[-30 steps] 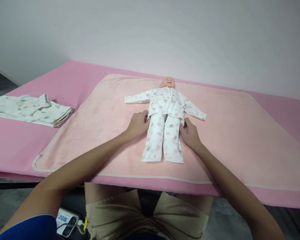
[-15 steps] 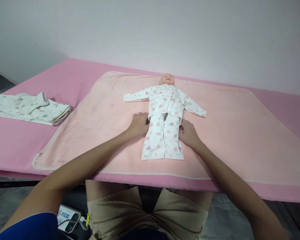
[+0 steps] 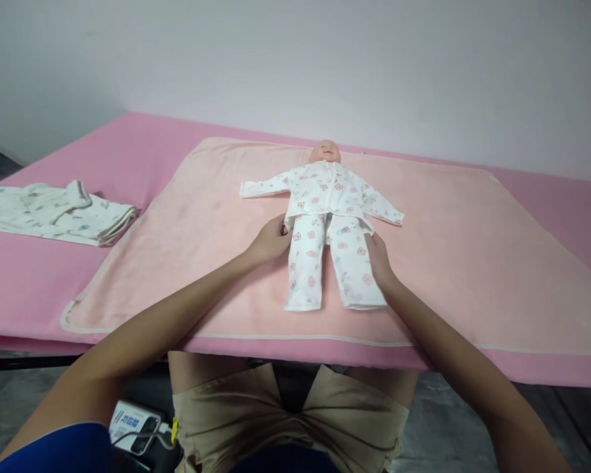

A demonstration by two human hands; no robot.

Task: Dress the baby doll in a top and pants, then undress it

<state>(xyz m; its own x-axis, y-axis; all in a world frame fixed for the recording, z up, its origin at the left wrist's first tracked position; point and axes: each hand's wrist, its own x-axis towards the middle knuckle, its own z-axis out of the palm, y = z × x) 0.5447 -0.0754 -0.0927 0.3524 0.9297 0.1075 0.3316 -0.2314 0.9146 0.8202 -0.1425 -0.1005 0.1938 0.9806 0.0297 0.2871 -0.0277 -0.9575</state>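
A baby doll (image 3: 326, 152) lies on its back, dressed in a white printed top (image 3: 325, 187) and matching baby trousers (image 3: 306, 263). My left hand (image 3: 270, 240) is closed at the left side of the trouser waist, by the hem of the top. On the other side my right hand (image 3: 380, 259) grips the trousers near the hip, its fingertips partly hidden by cloth. The top's hem is raised a little near my right hand. The trouser legs are spread apart and lie flat, with their open cuffs towards me.
Under the doll is a peach blanket (image 3: 473, 263) with a pale border, spread over a pink padded table (image 3: 24, 289). Folded white printed clothes (image 3: 54, 213) lie at the left. A white power bank with a cable (image 3: 135, 427) sits below the table's front edge.
The trouser legs have parted, the right one swinging outward to the right. My right hand has moved slightly right with the cloth, and the top's hem has lifted. My left hand stays beside the waist.
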